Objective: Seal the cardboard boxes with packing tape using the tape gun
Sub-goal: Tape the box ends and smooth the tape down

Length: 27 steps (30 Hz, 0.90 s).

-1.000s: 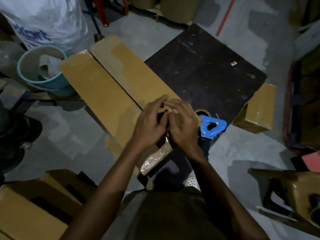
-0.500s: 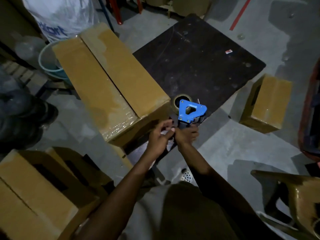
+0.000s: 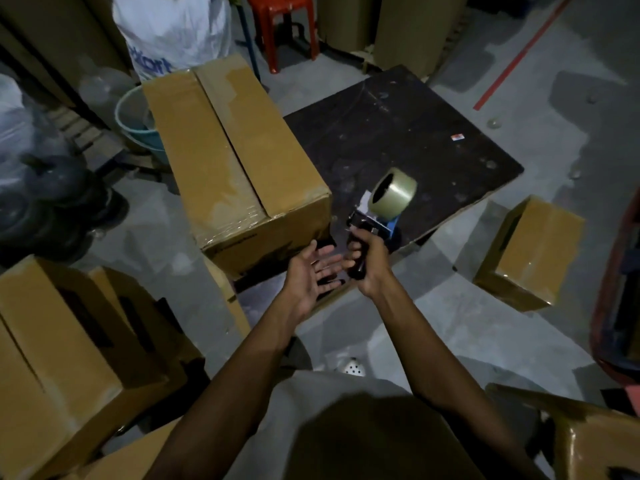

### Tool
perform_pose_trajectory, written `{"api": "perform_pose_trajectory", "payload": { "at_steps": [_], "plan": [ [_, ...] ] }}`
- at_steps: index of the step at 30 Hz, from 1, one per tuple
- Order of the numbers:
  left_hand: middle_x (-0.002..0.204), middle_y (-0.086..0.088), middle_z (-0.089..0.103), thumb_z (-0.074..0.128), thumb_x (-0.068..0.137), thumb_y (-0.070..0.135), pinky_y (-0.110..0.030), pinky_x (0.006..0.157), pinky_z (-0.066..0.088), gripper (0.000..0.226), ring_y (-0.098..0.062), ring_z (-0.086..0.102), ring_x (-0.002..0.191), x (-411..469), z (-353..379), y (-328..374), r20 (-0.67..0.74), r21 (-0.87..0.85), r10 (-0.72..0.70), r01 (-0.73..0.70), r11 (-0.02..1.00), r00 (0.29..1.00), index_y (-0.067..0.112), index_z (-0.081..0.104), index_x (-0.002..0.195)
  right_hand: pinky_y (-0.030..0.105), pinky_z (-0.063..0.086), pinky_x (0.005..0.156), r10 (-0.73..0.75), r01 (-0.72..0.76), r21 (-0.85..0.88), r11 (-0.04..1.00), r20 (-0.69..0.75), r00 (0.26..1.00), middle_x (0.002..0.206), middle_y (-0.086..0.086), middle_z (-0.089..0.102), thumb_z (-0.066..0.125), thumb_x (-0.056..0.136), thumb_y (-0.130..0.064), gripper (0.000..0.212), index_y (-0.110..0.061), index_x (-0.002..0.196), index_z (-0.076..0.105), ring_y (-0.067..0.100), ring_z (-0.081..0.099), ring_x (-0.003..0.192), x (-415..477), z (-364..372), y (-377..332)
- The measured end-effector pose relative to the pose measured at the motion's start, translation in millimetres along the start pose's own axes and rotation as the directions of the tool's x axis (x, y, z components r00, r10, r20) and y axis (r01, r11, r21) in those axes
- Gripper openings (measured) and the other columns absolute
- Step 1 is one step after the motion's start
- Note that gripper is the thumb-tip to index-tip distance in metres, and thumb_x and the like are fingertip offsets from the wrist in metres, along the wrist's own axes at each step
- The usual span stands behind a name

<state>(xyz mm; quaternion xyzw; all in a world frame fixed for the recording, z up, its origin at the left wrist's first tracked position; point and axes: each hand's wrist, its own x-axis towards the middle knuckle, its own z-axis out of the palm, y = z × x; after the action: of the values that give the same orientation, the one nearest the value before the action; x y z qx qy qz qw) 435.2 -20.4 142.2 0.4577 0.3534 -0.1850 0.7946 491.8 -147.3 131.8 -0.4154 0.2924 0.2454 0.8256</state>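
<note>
Just beyond my right grip [image 3: 367,258] the tape gun [image 3: 375,223] stands up and away from me. The fingers are curled tight round its dark handle, and the clear tape roll [image 3: 393,194] sits at the far end, past the knuckles. I judge I hold it this way so the cutting end can come down onto a box.

My left grip [image 3: 311,271] lies just beside the right one, palm up, fingers spread and holding nothing. Its fingertips come close to the handle, but I cannot tell whether they touch. It looks placed to catch the loose tape end or steady the gun.

Ahead and to the left of both grips lies the long box [image 3: 235,161], its near end close to the left fingertips. Its flaps are shut and glossy tape wraps that near edge. The centre seam shows as a dark line, so I judge it may need a strip.

Beyond the right grip a dark, scuffed board [image 3: 433,133] carries the box's right side and rests on the grey concrete floor [image 3: 467,323]. A small box [image 3: 530,251] sits well off to the right, and more boxes [image 3: 69,334] crowd near my left forearm. Far past the long box stand a bucket [image 3: 133,123], a white sack [image 3: 173,26] and a red stool [image 3: 282,15]. The room is dim.
</note>
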Motion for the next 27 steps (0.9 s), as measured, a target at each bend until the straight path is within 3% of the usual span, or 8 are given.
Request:
{"api": "perform_pose_trajectory", "payload": {
  "at_steps": [3, 6, 11, 13, 17, 20, 23, 27],
  "plan": [
    [0.121, -0.008, 0.072, 0.043, 0.102, 0.054, -0.043, 0.090, 0.051, 0.056, -0.024, 0.067, 0.109, -6, 16, 9, 0.066, -0.070, 0.040, -0.035, 0.997, 0.997, 0.013, 0.060, 0.135, 0.018, 0.033, 0.043, 0.003, -0.142, 0.258, 0.956, 0.474, 0.881, 0.064, -0.004, 0.043, 0.056, 0.102, -0.029, 0.016, -0.015, 0.095, 0.053, 0.003, 0.036, 0.045, -43, -13, -26],
    [0.123, -0.009, 0.073, 0.042, 0.101, 0.055, -0.043, 0.091, 0.050, 0.056, -0.025, 0.066, 0.111, -15, 30, 27, 0.137, -0.102, 0.110, -0.096, 0.990, 0.985, 0.014, 0.062, 0.133, 0.019, 0.036, 0.051, -0.017, -0.200, 0.271, 0.942, 0.631, 0.776, 0.077, 0.001, 0.046, 0.060, 0.100, -0.021, 0.017, -0.010, 0.104, 0.049, 0.006, 0.037, 0.053, -65, -22, -36],
    [0.122, -0.009, 0.073, 0.045, 0.098, 0.060, -0.047, 0.091, 0.052, 0.059, -0.027, 0.066, 0.116, -32, 51, 55, 0.218, 0.050, 0.145, -0.160, 0.986, 0.965, 0.014, 0.062, 0.131, 0.021, 0.037, 0.055, 0.000, -0.214, 0.222, 0.951, 0.695, 0.719, 0.076, 0.002, 0.042, 0.056, 0.085, -0.001, 0.015, -0.008, 0.097, 0.049, 0.007, 0.032, 0.058, -83, -35, -35],
    [0.119, -0.011, 0.074, 0.048, 0.094, 0.069, -0.050, 0.094, 0.054, 0.070, -0.030, 0.068, 0.114, -39, 54, 64, 0.222, 0.100, 0.081, -0.106, 0.989, 0.972, 0.009, 0.061, 0.130, 0.021, 0.035, 0.055, 0.028, -0.208, 0.178, 0.962, 0.693, 0.720, 0.074, 0.002, 0.043, 0.059, 0.081, -0.002, 0.016, -0.011, 0.087, 0.048, 0.007, 0.030, 0.058, -84, -44, -32],
    [0.117, -0.024, 0.069, 0.062, 0.088, 0.066, -0.043, 0.078, 0.063, 0.082, -0.035, 0.071, 0.101, -48, 53, 83, 0.241, 0.016, -0.102, 0.101, 0.995, 0.965, -0.006, 0.054, 0.127, 0.025, 0.028, 0.059, 0.081, -0.157, 0.036, 0.987, 0.728, 0.681, 0.075, 0.003, 0.032, 0.058, 0.080, -0.001, 0.016, -0.010, 0.090, 0.048, 0.010, 0.033, 0.062, -81, -57, -29],
    [0.114, -0.024, 0.063, 0.071, 0.087, 0.055, -0.044, 0.076, 0.064, 0.080, -0.037, 0.067, 0.099, -48, 50, 87, 0.218, -0.035, -0.136, 0.147, 0.989, 0.966, -0.007, 0.051, 0.133, 0.028, 0.041, 0.066, 0.166, -0.062, -0.181, 0.981, 0.643, 0.748, 0.081, 0.007, 0.048, 0.074, 0.075, -0.004, 0.020, -0.004, 0.092, 0.064, 0.016, 0.051, 0.071, -77, -69, -33],
    [0.114, -0.020, 0.062, 0.077, 0.083, 0.048, -0.046, 0.076, 0.063, 0.079, -0.036, 0.065, 0.103, -47, 44, 80, 0.220, -0.106, -0.172, 0.199, 0.974, 0.960, -0.002, 0.049, 0.138, 0.035, 0.048, 0.066, 0.099, 0.068, -0.284, 0.956, 0.536, 0.838, 0.085, 0.010, 0.059, 0.082, 0.065, 0.000, 0.032, -0.007, 0.094, 0.070, 0.021, 0.055, 0.071, -72, -83, -33],
    [0.092, -0.014, 0.067, 0.075, 0.084, 0.028, -0.038, 0.069, 0.063, 0.035, -0.029, 0.068, 0.088, -47, 40, 66, 0.249, -0.174, -0.135, 0.181, 0.968, 0.959, 0.014, 0.061, 0.114, 0.034, 0.042, 0.059, -0.002, 0.168, -0.319, 0.933, 0.460, 0.888, 0.076, 0.012, 0.053, 0.082, 0.062, -0.007, 0.036, -0.002, 0.094, 0.066, 0.019, 0.050, 0.059, -70, -79, -30]
  ]
}}
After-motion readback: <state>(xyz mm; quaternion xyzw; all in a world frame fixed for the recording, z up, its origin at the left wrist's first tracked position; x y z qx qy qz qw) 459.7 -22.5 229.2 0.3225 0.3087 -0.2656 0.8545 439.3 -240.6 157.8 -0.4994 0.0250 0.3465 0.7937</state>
